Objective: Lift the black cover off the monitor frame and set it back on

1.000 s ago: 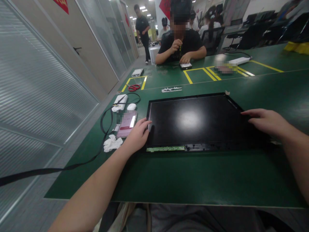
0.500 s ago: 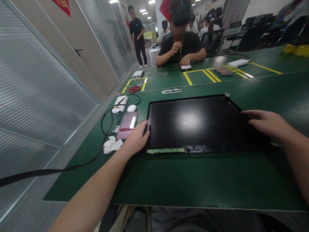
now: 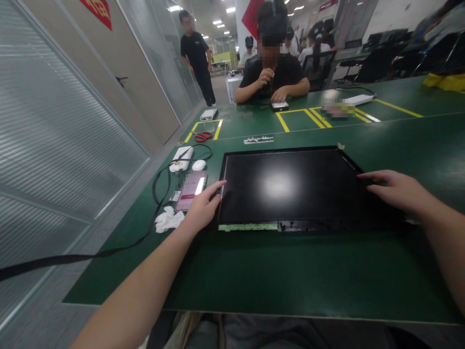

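A black screen panel [image 3: 290, 184] lies flat on the green table, its dark frame around a glossy face that reflects a bright light patch. A green circuit strip [image 3: 249, 227] runs along the left part of its near edge. My left hand [image 3: 203, 208] grips the panel's left side, forefinger over the rim and thumb beside it. On the right side, my right hand [image 3: 395, 191] holds the opposite edge, forefinger and thumb at the frame; its other fingers are mostly hidden. A small pale tab [image 3: 340, 146] sticks up at the far right corner.
Left of the panel are a phone [image 3: 191, 191], crumpled tissue [image 3: 169, 219], a white mouse-like object [image 3: 198, 166] and a black strap [image 3: 109, 252]. Red-handled scissors [image 3: 202, 136] and white strips [image 3: 257, 140] lie farther back. A person [image 3: 272, 77] sits across the table.
The fingers of both hands have shifted slightly over the panel's side edges, and its left edge sits a touch farther left. The standing person in the background has moved left.
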{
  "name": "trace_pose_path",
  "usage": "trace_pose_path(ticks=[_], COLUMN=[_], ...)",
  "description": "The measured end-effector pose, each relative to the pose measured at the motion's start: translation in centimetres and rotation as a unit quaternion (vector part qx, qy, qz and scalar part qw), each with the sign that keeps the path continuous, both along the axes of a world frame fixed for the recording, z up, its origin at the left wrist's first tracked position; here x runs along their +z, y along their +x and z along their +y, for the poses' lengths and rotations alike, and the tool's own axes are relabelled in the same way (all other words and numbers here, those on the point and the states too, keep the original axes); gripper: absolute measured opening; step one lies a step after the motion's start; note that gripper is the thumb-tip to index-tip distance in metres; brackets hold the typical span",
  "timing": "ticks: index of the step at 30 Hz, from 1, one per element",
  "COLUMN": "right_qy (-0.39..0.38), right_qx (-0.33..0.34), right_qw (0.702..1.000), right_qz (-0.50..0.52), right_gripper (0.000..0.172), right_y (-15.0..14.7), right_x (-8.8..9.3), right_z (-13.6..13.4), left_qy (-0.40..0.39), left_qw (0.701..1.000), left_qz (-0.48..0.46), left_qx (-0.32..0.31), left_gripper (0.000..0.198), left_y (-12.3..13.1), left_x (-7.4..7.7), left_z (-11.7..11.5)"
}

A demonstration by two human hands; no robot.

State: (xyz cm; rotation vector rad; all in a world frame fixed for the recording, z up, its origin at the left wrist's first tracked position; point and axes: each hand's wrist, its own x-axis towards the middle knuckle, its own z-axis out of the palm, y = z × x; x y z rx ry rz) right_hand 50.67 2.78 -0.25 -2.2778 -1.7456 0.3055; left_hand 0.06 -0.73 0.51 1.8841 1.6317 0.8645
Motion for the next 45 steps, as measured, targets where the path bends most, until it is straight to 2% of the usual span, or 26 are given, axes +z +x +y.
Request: trace_pose_path(ticks=[3,6,9,14,21,27,33,39,45], right_qy=[0.002,0.014,0.025,0.026,-0.004,-0.002,-0.005,-0.021,-0.013], right_qx=[0.004,0.017,0.024,0.028,0.019,0.020,0.011,-0.001,-0.001], right_qw=[1.000,1.000,0.999,0.999,0.999,0.999,0.999,0.999,1.000], right_qz=[0.001,0.001,-0.003,-0.022,-0.029,-0.033,-0.035,-0.029,-0.023], right_gripper=[0.046,0.043,0.041,0.040,0.046,0.045,0.047,0.051,0.050], right_y=[0.0,0.3,0.7,1.0,0.5,0.2,0.0,-0.3,-0.2], right_x=[-0.1,-0.3,-0.6,-1.0,-0.4,0.0,0.1,0.3,0.3], right_z=[0.0,0.0,0.1,0.3,0.2,0.0,0.0,0.0,0.0], left_qy=[-0.035,-0.083,-0.129,-0.183,-0.194,-0.200,-0.201,-0.191,-0.192], left_qw=[0.991,0.963,0.936,0.904,0.861,0.857,0.834,0.808,0.808], left_qz=[-0.123,-0.247,-0.317,-0.363,-0.446,-0.446,-0.489,-0.538,-0.545], left_qx=[0.037,0.061,0.088,0.133,0.151,0.164,0.159,0.146,0.118], left_gripper=[0.045,0.046,0.045,0.046,0.050,0.060,0.067,0.068,0.064], left_y=[0.5,1.2,1.7,2.0,2.7,2.8,2.8,2.8,2.8], left_x=[0.1,0.5,1.0,1.5,2.4,2.4,2.0,2.3,2.3], left_z=[0.0,-0.3,-0.6,-0.7,-0.7,-0.4,-0.4,-0.9,-0.9])
